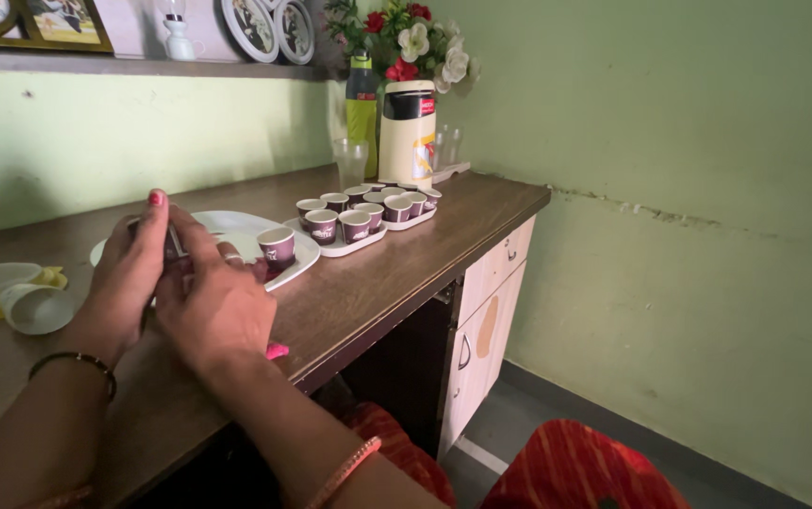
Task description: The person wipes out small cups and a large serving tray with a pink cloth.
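Dark, small and metallic, the object (173,247) is pinched between her left hand (128,283) and right hand (217,306), fingers closed round it, near the white plate (300,262). A slip could tip the lone paper cup (277,247) there.

Small dark object (173,243), mostly hidden, pinched between left hand (128,278) and right hand (217,306) above brown desk; kind unclear. One maroon paper cup (277,247) upright on white plate (297,262) beside them.
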